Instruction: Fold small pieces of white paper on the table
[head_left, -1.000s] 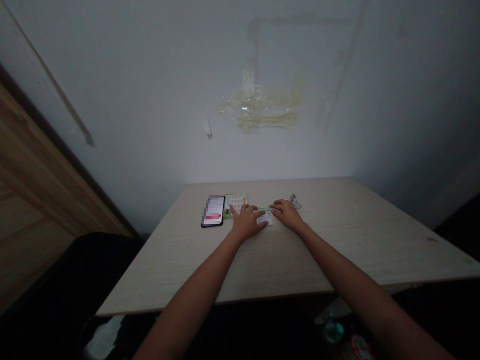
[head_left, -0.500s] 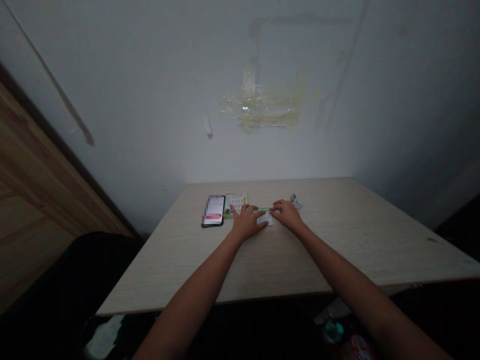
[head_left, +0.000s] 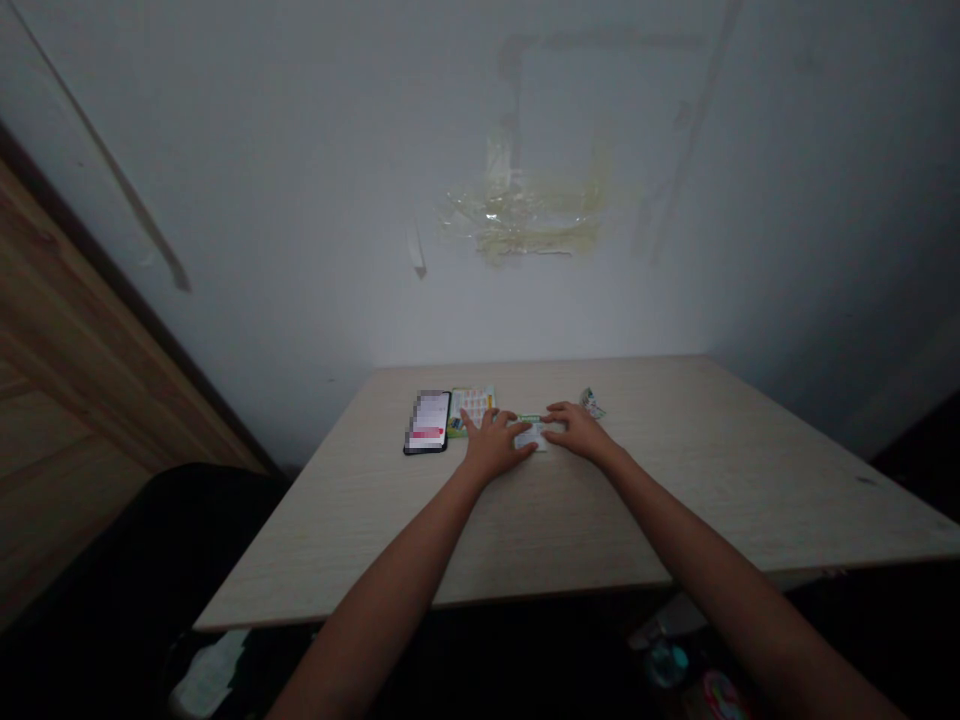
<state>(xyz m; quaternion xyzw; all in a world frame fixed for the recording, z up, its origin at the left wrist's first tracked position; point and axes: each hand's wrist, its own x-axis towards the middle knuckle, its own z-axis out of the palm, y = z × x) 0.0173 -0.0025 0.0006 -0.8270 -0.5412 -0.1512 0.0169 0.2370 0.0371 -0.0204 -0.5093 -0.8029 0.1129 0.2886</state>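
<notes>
A small white paper packet with a green printed strip (head_left: 531,436) lies flat on the table between my hands. My left hand (head_left: 495,441) rests with spread fingers, its thumb and index finger on the packet's left part. Fingers apart, my right hand (head_left: 576,430) touches the packet's right edge with its fingertips. Under and beyond my left fingers lies a printed green-and-white card or leaflet (head_left: 472,402), partly hidden. Behind my right hand sits a crumpled piece of printed wrapper (head_left: 591,403).
A phone (head_left: 427,423) with a lit screen lies left of the leaflet on the pale wooden table (head_left: 360,520). The wall (head_left: 315,200) stands at the table's back edge. A bottle with a teal cap (head_left: 667,662) is below the front edge.
My right fingers were bunched at the packet's right edge half a second ago and are now spread apart. My left hand, the phone and the leaflet stay put.
</notes>
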